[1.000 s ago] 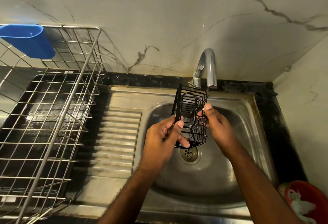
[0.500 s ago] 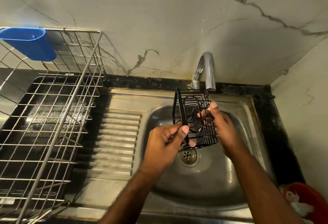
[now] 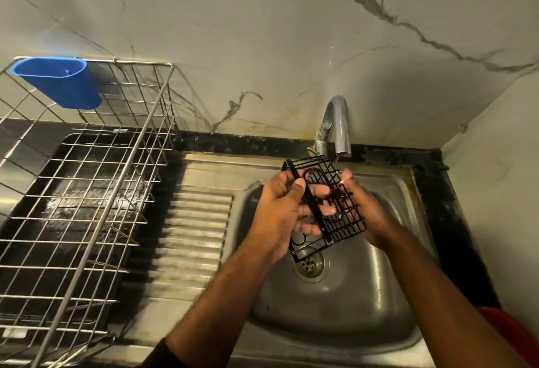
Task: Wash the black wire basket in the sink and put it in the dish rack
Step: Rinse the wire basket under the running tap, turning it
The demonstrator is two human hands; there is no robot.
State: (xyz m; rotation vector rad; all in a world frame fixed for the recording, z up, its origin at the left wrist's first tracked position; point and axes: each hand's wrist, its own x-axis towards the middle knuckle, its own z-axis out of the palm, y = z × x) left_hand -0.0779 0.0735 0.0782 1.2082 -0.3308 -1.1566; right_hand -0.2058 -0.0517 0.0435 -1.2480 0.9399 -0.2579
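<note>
Holding the black wire basket (image 3: 326,204) tilted over the sink (image 3: 335,309), just under the tap (image 3: 335,125), the left hand (image 3: 280,213) has its thumb curled over the basket's flat side bar and its fingers (image 3: 320,210) reach inside the mesh. The right hand (image 3: 364,207) wraps round the basket's far side, thumb on the wires. Left of the sink, the dish rack (image 3: 87,192) stands on the worktop, a blue cup (image 3: 58,81) hooked on its rim

basket (image 3: 335,207): black coated wire, glossy. sink (image 3: 335,309): brushed steel, dull sheen. tap (image 3: 339,122): polished chrome. dish rack (image 3: 87,192): bright steel wire. cup (image 3: 58,81): blue matt plastic.
</note>
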